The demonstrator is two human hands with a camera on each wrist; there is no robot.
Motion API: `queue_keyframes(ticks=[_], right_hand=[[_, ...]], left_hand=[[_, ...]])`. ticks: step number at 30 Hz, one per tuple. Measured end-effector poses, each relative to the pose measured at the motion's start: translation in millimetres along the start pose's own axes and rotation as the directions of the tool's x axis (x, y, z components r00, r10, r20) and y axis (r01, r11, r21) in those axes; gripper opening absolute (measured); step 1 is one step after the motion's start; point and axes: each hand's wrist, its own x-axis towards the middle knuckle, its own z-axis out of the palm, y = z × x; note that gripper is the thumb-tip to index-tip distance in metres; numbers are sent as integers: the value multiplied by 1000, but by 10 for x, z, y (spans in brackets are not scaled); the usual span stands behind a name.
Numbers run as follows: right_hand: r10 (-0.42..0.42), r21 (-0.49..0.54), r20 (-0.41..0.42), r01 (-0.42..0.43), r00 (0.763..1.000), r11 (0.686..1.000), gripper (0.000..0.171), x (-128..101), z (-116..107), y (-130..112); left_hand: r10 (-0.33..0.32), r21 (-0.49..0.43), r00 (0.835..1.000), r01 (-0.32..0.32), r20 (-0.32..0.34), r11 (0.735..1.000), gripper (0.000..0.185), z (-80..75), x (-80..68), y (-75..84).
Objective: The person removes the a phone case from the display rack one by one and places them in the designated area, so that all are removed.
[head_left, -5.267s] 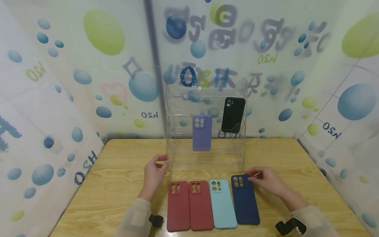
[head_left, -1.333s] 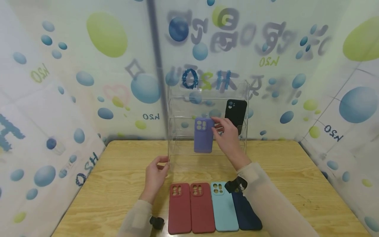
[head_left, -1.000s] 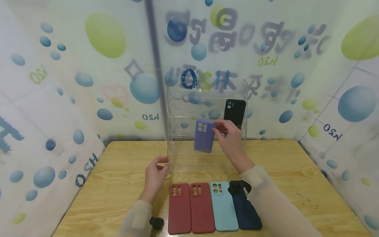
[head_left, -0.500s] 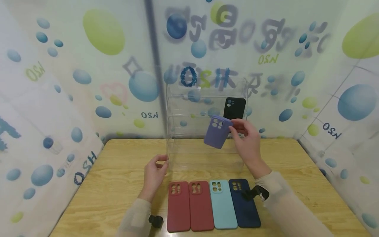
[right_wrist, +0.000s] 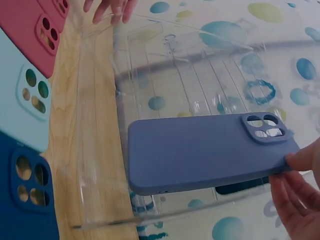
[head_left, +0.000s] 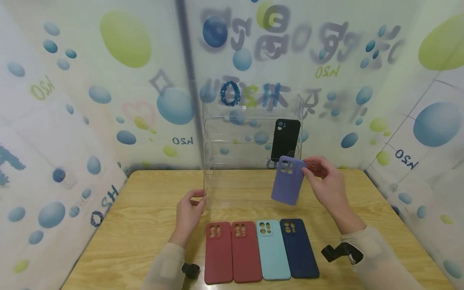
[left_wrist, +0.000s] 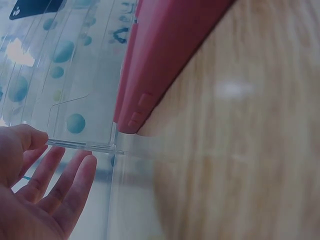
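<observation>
Walls (head_left: pixel 232 60) printed with blue and green ovals stood around the wooden counter (head_left: pixel 137 209). On the counter stood a tiered clear rack (head_left: pixel 250 165), and nearer the person lay a row of two red cases (head_left: pixel 218 253), a light blue case (head_left: pixel 274 251) and a dark blue case (head_left: pixel 301 249), side by side, their camera-hole ends towards the rack. Of the hands, the left hand (head_left: pixel 189 211) pinched the rack's left side edge between thumb and fingers; the right hand (head_left: pixel 328 183) gripped the purple case (head_left: pixel 288 183) by its right edge, near the camera-hole end. The purple case hung in the air before the rack's lower right part, its long axis near upright, camera-hole end up and leaning slightly right. A black case (head_left: pixel 284 139) stood tilted in the rack behind it, its foot partly hidden
</observation>
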Motion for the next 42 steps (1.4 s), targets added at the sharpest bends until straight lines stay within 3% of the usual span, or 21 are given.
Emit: queue_keyframes(ticks=[8, 15, 20, 27, 30, 37, 42], right_hand=[[62, -106, 135, -47, 989, 993, 23, -165, -320, 194], [115, -187, 286, -62, 951, 980, 23, -284, -669, 322], [149, -165, 394, -90, 907, 982, 23, -310, -875, 450], [224, -128, 550, -184, 805, 975, 25, -362, -970, 648], [240, -104, 581, -222, 777, 969, 26, -421, -950, 742], [243, -63, 575, -253, 781, 965, 28, -569, -841, 980], [295, -124, 530, -271, 795, 955, 27, -656, -747, 1078]], left_hand=[[-7, 8, 1000, 7, 0, 1000, 20, 1, -6, -4], [-10, 7, 1000, 10, 4, 1000, 20, 22, -32, -11], [-9, 10, 1000, 9, 3, 1000, 21, 21, -28, -9], [-11, 12, 1000, 11, 3, 1000, 20, 0, -24, 8], [-2, 11, 1000, 2, 4, 1000, 20, -6, -16, 13], [-1, 17, 1000, 1, 5, 1000, 20, -1, -8, 17], [-8, 21, 1000, 8, -4, 1000, 19, 6, -4, 24]])
